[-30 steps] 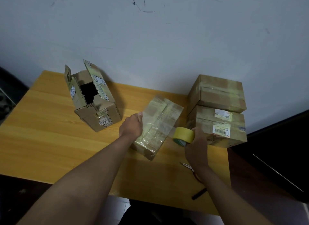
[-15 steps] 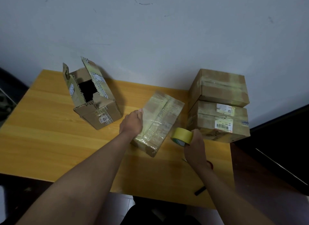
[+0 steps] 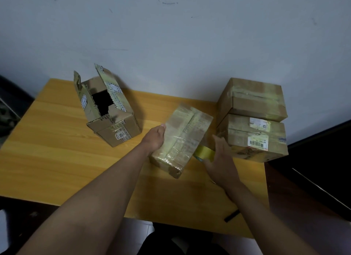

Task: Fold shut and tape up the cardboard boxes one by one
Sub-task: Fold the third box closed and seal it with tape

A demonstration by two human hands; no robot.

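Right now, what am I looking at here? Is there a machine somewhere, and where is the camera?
No machine here: a person works with bare hands, and the single picture comes from a camera worn on the head, looking down at a wooden table. The left hand grips the side of a taped box lying in the middle. The right hand holds a yellow tape roll against that box's edge. At the far left stands an open box with its flaps up. On the right, two closed boxes are stacked: the top box rests on the bottom box, which carries a barcode label.
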